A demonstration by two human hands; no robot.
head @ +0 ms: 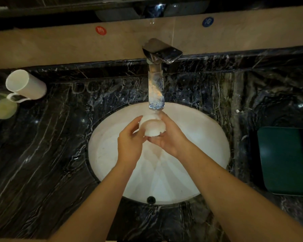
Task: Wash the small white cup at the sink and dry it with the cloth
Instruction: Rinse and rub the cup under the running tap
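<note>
The worktop (42, 154) is dark marble with white veins, and a white oval sink (208, 137) is set in its middle. At the back edge a chrome tap (156, 81) stands over the sink. Near the left edge stand a white mug (26, 84) and, just beside it, a pale green cup (4, 108). At the right edge lies a dark green tray (285, 161).

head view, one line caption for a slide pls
Both hands, left hand and right hand, hold the small white cup under the faucet.

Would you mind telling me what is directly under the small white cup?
The right hand supports the small white cup, over the white oval basin. Its inside faces away, unseen.
</note>
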